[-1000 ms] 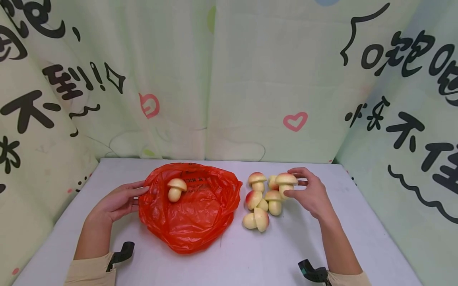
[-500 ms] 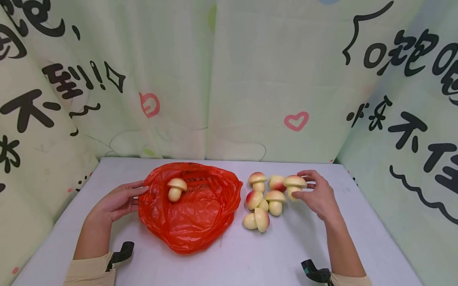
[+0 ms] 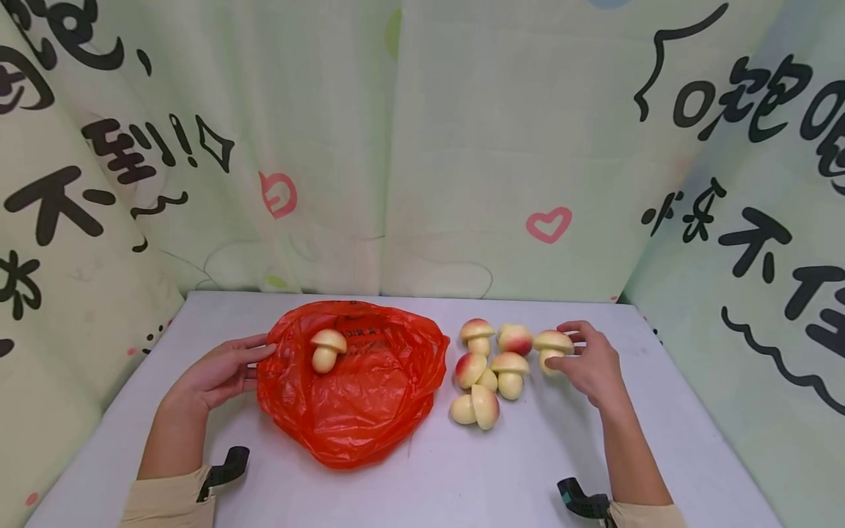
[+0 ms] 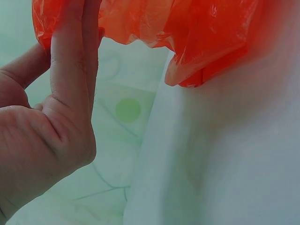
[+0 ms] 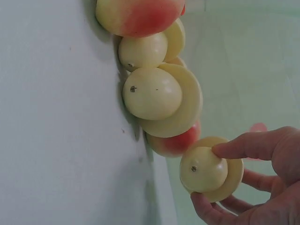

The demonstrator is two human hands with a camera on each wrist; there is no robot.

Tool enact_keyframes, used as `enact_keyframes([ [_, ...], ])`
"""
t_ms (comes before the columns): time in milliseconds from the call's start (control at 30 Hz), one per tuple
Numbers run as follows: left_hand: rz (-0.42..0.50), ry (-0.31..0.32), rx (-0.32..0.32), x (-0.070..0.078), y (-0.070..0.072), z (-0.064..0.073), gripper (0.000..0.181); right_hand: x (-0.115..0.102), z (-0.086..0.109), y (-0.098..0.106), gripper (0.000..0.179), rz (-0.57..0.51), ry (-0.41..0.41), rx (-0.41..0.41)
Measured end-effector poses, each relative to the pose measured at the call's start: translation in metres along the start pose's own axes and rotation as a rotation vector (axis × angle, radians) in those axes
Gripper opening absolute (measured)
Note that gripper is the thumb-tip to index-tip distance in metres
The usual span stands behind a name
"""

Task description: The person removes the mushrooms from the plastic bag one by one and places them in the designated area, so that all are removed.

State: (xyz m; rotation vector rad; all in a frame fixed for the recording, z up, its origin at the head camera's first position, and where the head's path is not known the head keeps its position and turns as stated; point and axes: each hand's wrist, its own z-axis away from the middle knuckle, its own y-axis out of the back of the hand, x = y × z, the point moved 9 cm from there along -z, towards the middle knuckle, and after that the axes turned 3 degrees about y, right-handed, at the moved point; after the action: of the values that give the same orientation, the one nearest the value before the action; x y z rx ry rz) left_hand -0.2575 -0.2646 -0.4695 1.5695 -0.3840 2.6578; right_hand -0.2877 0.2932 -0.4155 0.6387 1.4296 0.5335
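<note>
A red plastic bag (image 3: 356, 425) lies with its mouth spread on the table, a toy mushroom (image 3: 325, 359) inside it. At the bag's left rim, my left hand (image 3: 221, 370) pinches the plastic between thumb and fingers; the left wrist view shows the bag film (image 4: 206, 42) at its fingertips. My right hand (image 3: 594, 367) holds another mushroom (image 3: 551, 343) by thumb and fingertips, slightly right of the cluster. In the right wrist view that held mushroom (image 5: 201, 168) shows its stem end. Several cream mushrooms with reddish caps (image 3: 510, 370) lie close together right of the bag.
The white table (image 3: 462, 484) ends at a back edge against a pale green printed curtain (image 3: 455, 147). Curtains also flank both sides. A black wrist camera (image 3: 227, 467) sits on the left wrist, another black camera (image 3: 581, 502) on the right.
My right hand has moved right with its mushroom, away from the cluster, uncovering a red-capped mushroom behind. My left hand and the bag stay where they were.
</note>
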Motion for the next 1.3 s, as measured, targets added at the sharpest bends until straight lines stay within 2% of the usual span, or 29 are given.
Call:
enact_keyframes([
  [367, -0.001, -0.006, -0.009, 0.001, -0.002, 0.000, 0.076, 0.014, -0.008, -0.010, 0.056, 0.062, 0.001, -0.035],
  [667, 0.006, -0.003, -0.011, 0.002, -0.003, 0.002, 0.077, 0.013, -0.008, -0.012, 0.055, 0.090, 0.014, -0.033],
  [1300, 0.001, -0.007, -0.006, 0.001, -0.001, 0.001, 0.076, 0.011, -0.005, -0.015, 0.067, 0.124, -0.004, -0.070],
])
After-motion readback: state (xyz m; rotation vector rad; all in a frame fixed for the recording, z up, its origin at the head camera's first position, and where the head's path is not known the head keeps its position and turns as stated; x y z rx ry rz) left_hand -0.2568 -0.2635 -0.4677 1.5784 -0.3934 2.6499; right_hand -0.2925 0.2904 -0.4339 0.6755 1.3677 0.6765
